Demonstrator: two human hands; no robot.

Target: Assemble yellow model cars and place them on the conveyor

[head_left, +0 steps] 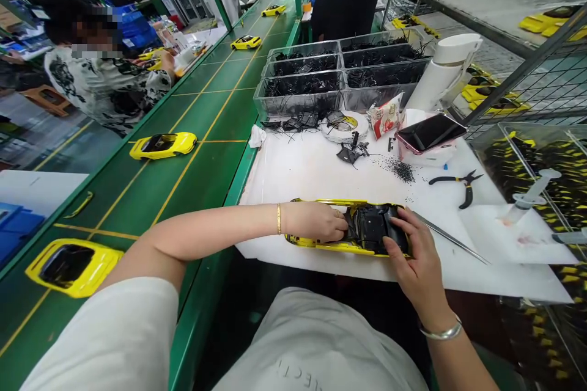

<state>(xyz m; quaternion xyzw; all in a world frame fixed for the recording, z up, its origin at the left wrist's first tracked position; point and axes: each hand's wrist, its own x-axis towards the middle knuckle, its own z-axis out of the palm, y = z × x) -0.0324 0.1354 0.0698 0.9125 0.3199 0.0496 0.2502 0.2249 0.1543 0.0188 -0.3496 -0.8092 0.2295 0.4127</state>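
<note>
In the head view, the yellow model-car body (373, 227) lies on the white tabletop (293, 168), long axis running left to right. The right hand (419, 259) grasps its right end; the left hand (318, 222) reaches into its left half, its hold hidden.

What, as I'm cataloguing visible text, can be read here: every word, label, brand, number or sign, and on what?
"LECTI" (apparently): upside-down letters on the camera wearer's white shirt; it may be part of a longer word.
Red-and-white packet: printing too small and blurred to read.
I can make out no other legible word, label, brand, number or sign.
</note>
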